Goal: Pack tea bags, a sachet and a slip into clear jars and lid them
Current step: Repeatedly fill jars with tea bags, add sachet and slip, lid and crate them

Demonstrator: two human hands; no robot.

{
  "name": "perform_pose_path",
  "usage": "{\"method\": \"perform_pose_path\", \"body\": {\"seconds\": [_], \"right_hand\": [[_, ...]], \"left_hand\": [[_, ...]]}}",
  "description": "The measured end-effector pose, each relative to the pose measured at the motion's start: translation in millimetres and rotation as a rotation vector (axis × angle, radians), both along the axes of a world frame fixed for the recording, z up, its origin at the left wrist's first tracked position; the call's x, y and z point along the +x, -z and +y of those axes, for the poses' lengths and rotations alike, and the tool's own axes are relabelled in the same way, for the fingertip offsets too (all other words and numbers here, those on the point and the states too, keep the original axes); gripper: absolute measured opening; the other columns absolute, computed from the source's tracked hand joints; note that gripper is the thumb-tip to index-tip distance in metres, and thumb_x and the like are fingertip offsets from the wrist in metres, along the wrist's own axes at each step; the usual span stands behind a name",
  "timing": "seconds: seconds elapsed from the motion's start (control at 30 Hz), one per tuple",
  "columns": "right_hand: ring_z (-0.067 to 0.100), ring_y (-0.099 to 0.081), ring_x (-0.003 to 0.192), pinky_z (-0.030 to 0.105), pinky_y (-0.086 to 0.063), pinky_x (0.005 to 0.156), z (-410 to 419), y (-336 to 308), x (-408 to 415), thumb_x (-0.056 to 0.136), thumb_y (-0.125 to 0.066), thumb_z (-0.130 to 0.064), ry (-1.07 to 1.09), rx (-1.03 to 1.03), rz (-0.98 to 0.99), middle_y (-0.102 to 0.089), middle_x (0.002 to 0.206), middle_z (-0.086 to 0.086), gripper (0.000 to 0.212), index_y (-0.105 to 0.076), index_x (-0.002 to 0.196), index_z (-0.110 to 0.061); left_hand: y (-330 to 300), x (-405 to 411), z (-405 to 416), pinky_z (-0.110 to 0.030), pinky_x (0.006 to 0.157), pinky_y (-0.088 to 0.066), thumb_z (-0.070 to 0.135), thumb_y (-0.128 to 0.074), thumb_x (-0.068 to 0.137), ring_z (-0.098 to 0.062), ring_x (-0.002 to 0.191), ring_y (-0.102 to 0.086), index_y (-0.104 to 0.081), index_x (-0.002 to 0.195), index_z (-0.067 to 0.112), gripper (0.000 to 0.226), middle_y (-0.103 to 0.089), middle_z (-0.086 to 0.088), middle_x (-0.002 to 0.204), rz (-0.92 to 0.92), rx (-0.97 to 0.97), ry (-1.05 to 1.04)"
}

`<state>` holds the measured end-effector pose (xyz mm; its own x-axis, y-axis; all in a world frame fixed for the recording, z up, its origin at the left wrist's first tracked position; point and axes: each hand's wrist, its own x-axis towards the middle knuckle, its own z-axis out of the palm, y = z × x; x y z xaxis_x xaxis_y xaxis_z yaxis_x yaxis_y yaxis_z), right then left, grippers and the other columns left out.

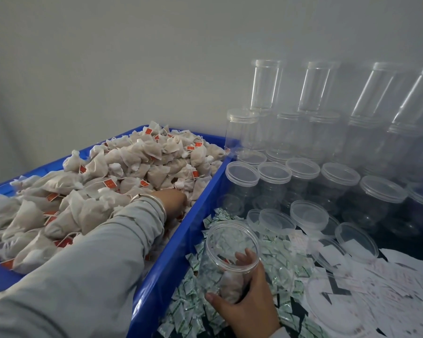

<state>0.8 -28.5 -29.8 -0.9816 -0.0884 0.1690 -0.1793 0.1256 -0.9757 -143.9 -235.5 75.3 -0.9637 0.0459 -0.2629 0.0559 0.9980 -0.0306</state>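
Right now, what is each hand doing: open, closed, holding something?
Left hand: reaching into the tea bags in the blue crate; fingers hidden, cannot tell.
Right hand: grips the open clear jar.

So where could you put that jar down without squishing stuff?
Barely anywhere. The one bare spot is the dark tabletop between the loose lids and the lidded jars. The crate brims with tea bags; sachets and slips cover the front.

Blue crate (171,252), left of frame: beige tea bags (132,162) with red tags (109,183). Lower centre: white sachets (191,286) printed green. Grey sleeve (95,259).
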Motion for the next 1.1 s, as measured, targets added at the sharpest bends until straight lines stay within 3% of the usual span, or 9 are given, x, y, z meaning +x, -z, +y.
{"method": "perform_pose_path", "body": {"seconds": [0.27, 0.4, 0.5, 0.57, 0.63, 0.7, 0.8, 0.97, 1.1], "right_hand": [[-0.022, -0.044, 0.109, -0.002, -0.037, 0.084, 1, -2, 1, 0.031, -0.089, -0.054, -0.032, -0.042, -0.027, -0.045, 0.129, -0.019, 0.122, -0.027, 0.134, -0.032], [-0.023, -0.044, 0.109, -0.002, -0.036, 0.085, 2, -2, 1, 0.044, -0.095, -0.028, -0.034, -0.013, -0.016, -0.045, 0.128, -0.019, 0.113, -0.027, 0.135, -0.030], [-0.021, -0.043, 0.110, 0.000, -0.035, 0.088, 3, -2, 1, 0.046, -0.095, -0.026, -0.029, 0.008, -0.005, -0.045, 0.128, -0.018, 0.113, -0.027, 0.136, -0.028], [-0.023, -0.042, 0.110, -0.002, -0.034, 0.088, 3, -4, 1, 0.046, -0.095, -0.026, -0.034, 0.010, -0.011, -0.044, 0.128, -0.018, 0.113, -0.026, 0.136, -0.028], [-0.024, -0.040, 0.110, -0.002, -0.034, 0.087, 2, -7, 1, 0.044, -0.094, -0.033, -0.039, 0.008, -0.023, -0.042, 0.129, -0.020, 0.115, -0.024, 0.136, -0.029], [-0.024, -0.040, 0.110, -0.001, -0.035, 0.088, 2, -8, 2, 0.040, -0.090, -0.042, -0.035, 0.005, -0.036, -0.042, 0.128, -0.022, 0.117, -0.024, 0.135, -0.032], [-0.026, -0.039, 0.109, -0.002, -0.035, 0.086, 1, -9, 2, 0.043, -0.092, -0.035, -0.033, 0.006, -0.047, -0.041, 0.128, -0.024, 0.112, -0.023, 0.132, -0.035], [-0.028, -0.037, 0.108, -0.004, -0.033, 0.085, 1, -9, 1, 0.045, -0.093, -0.032, -0.031, 0.021, -0.043, -0.040, 0.128, -0.023, 0.112, -0.022, 0.133, -0.034], [-0.024, -0.037, 0.110, -0.005, -0.033, 0.084, 2, -11, 1, 0.051, -0.093, -0.022, -0.026, 0.025, -0.065, -0.039, 0.129, -0.023, 0.109, -0.021, 0.132, -0.033]], "left_hand": [[-2, -4, 0, -0.029, 0.083, -0.046, 0.012, -0.058, 0.088, -0.025, 0.103, -0.060, -0.065, 0.112, 0.008, 0.026, -0.065, -0.010, 0.113, 0.068, 0.125, -0.082], [-15, -4, -4, -0.028, 0.071, -0.040, 0.012, -0.047, 0.094, -0.025, 0.086, -0.057, -0.062, 0.095, 0.000, 0.019, -0.064, -0.016, 0.100, 0.229, 0.250, -0.132], [-28, -1, -8, -0.027, 0.067, -0.041, 0.018, -0.043, 0.098, -0.025, 0.079, -0.055, -0.060, 0.087, 0.001, 0.025, -0.058, -0.010, 0.084, 0.364, 0.378, -0.173], [-38, 1, -9, -0.024, 0.061, -0.042, 0.018, -0.046, 0.097, -0.023, 0.079, -0.056, -0.062, 0.095, 0.004, 0.022, -0.059, -0.006, 0.082, 0.425, 0.533, -0.235], [-47, 4, -5, -0.022, 0.065, -0.044, 0.015, -0.048, 0.096, -0.020, 0.083, -0.059, -0.060, 0.119, 0.008, 0.026, -0.063, -0.006, 0.094, 0.468, 0.776, -0.336], [-54, 4, -2, -0.022, 0.061, -0.044, 0.020, -0.051, 0.096, -0.015, 0.070, -0.056, -0.062, 0.111, 0.007, 0.023, -0.061, -0.006, 0.085, 0.374, 1.232, -0.435], [-66, 20, 4, -0.021, 0.055, -0.040, 0.025, -0.048, 0.096, -0.010, 0.062, -0.051, -0.064, 0.092, 0.010, 0.023, -0.060, -0.004, 0.077, 0.089, 1.520, -0.288], [-77, 39, 22, -0.022, 0.058, -0.045, 0.017, -0.059, 0.083, -0.010, 0.063, -0.057, -0.068, 0.079, 0.014, 0.010, -0.064, -0.001, 0.072, -0.181, 1.529, 0.015], [-76, 51, 35, -0.019, 0.059, -0.047, 0.014, -0.060, 0.080, -0.010, 0.064, -0.056, -0.066, 0.080, 0.012, 0.007, -0.064, -0.001, 0.074, -0.333, 1.431, 0.196]]}}
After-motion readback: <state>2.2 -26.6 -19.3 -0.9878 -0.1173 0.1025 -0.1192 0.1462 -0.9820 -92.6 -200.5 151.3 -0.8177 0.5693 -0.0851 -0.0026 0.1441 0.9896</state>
